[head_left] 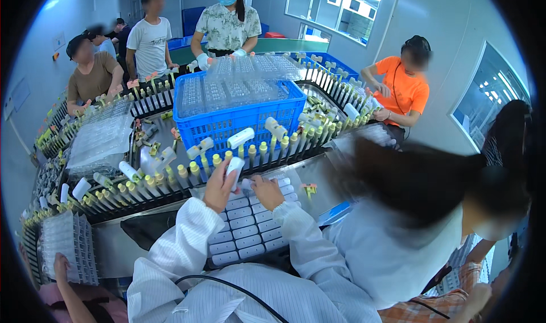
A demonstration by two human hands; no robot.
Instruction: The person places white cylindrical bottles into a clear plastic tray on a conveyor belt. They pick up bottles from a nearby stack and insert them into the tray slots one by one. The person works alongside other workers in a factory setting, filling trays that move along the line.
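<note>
My left hand (217, 187) grips a white rounded plastic casing (234, 168), tilted upright above the far left corner of a tray. Close beside it, my right hand (267, 192) has its fingers curled on another white casing (247, 184) at the tray's far end; the fingers partly cover it. Rows of similar white casings (244, 232) fill the tray in front of me, each with a small dark mark. Just beyond my hands runs a line of upright pegs with yellow tips (263, 150), some carrying white casings (241, 137).
A blue crate (239, 124) stacked with clear plastic trays (239, 95) stands beyond the pegs. A small yellow-and-orange part (309, 190) lies right of my tray. A co-worker in white (392, 249) leans in close at right, hair blurred. Other people work around the line.
</note>
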